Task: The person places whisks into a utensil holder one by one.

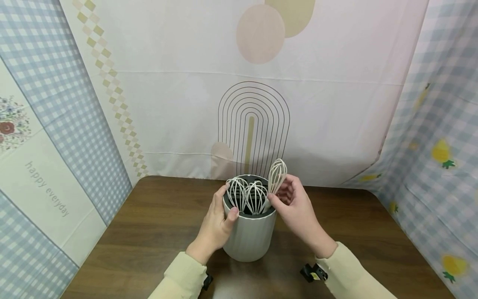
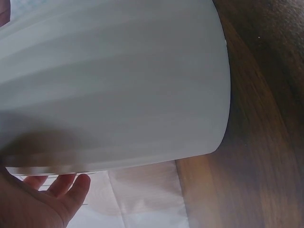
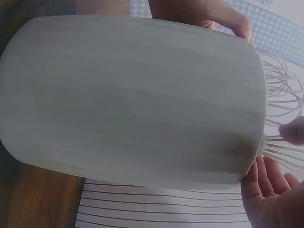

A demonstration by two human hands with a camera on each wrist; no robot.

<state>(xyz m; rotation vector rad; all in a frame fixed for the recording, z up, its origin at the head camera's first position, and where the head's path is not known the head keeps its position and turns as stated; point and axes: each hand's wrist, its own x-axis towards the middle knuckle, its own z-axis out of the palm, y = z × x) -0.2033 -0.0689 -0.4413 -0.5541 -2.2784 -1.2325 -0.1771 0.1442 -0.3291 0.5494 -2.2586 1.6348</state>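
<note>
A pale, faintly ribbed utensil holder (image 1: 248, 238) with a dark inner insert stands upright on the table. My left hand (image 1: 214, 228) grips its upper left side, thumb near the front rim and fingers around the side. Two whisks, a left one (image 1: 236, 192) and a middle one (image 1: 256, 198), stand in the holder with their wire loops up. At the right rim my right hand (image 1: 296, 209) pinches a third whisk (image 1: 277, 176), loops upward and leaning slightly right. Its lower end is hidden by the rim. In the right wrist view, fingertips (image 3: 259, 178) lie right at the rim.
The brown wooden table (image 1: 149, 232) runs back to a white patterned cloth (image 1: 179, 124) behind the holder. Blue checked cloths hang on the left (image 1: 48, 74) and right (image 1: 440, 124). Black devices, one of them a right wrist camera (image 1: 314, 273), sit at both cuffs.
</note>
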